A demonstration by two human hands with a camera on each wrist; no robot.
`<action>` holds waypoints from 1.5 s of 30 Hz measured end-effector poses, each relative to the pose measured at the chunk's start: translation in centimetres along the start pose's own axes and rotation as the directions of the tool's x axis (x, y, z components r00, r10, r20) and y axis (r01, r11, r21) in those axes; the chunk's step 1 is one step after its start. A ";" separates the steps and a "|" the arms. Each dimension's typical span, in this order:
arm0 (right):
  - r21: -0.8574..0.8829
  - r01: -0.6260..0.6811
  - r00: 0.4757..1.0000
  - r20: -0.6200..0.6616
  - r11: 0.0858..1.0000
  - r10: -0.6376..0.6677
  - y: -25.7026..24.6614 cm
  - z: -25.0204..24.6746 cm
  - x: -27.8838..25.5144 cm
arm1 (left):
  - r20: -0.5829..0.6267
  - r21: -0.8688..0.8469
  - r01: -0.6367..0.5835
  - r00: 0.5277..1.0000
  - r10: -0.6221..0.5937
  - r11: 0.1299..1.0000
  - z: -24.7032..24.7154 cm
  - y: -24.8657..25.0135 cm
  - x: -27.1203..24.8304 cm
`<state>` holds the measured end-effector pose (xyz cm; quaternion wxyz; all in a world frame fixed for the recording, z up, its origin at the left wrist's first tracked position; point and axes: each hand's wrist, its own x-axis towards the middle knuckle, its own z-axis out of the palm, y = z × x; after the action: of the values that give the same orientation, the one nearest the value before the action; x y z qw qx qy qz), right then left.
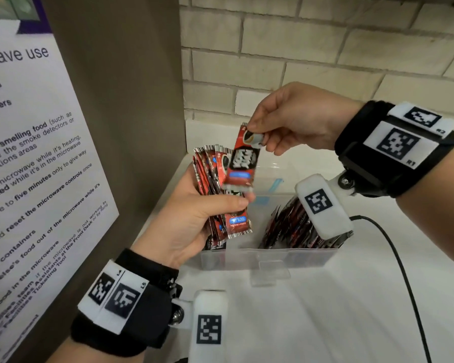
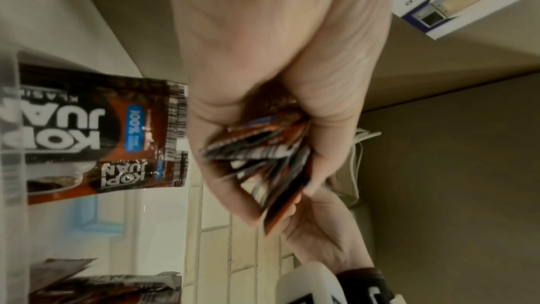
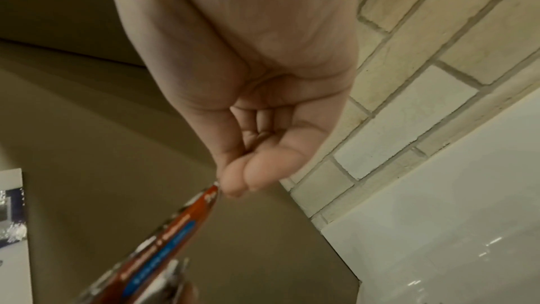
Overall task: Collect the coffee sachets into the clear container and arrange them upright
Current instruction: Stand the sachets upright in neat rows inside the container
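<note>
My left hand (image 1: 194,218) grips a fanned stack of red and black coffee sachets (image 1: 212,184) above the left end of the clear container (image 1: 268,254). In the left wrist view the same stack (image 2: 263,161) shows edge-on in my palm. My right hand (image 1: 286,121) pinches one sachet (image 1: 243,158) by its top corner, hanging just in front of the stack. The right wrist view shows that sachet (image 3: 175,235) dangling from thumb and fingertips (image 3: 248,175). More sachets (image 1: 294,229) stand leaning in the container's right part.
A brown cabinet side with a white microwave notice (image 1: 37,166) rises at the left. A tiled wall (image 1: 325,48) runs behind. The container sits on a white counter (image 1: 325,310); a black cable (image 1: 404,271) trails at the right. A blue clip (image 1: 275,183) shows on the container's far wall.
</note>
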<state>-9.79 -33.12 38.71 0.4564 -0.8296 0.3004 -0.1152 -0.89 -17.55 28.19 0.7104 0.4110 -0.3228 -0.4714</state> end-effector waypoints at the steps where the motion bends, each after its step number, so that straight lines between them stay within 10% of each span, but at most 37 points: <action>1: 0.017 0.003 1.000 -0.012 1.000 -0.003 0.0 -0.2 -0.1 | -0.027 -0.018 -0.010 1.000 0.010 1.000 0.1 -0.1 0.0; 10: 0.239 -0.045 0.992 -0.108 0.970 0.072 0.5 0.5 -2.4 | -0.194 -0.306 -0.125 0.979 0.066 0.944 0.5 0.1 0.1; 25: 0.340 -0.291 0.934 0.302 0.894 0.189 2.3 4.5 -5.6 | -0.353 -0.330 -0.261 0.926 0.138 0.907 1.1 0.0 0.7; 33: -0.151 0.062 0.997 -0.040 0.987 -0.069 -0.6 1.4 -4.4 | -0.156 -0.125 -0.045 0.987 0.026 0.991 0.3 0.5 0.4; 45: -0.362 0.032 0.971 0.234 0.932 0.057 -2.8 -0.2 -0.7 | -0.125 -0.113 0.026 0.991 -0.041 0.993 -0.3 0.9 0.0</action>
<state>-9.33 -31.74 41.20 0.3288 -0.9054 0.2644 0.0466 -0.32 -17.25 28.87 0.7433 0.4053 -0.2431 -0.4734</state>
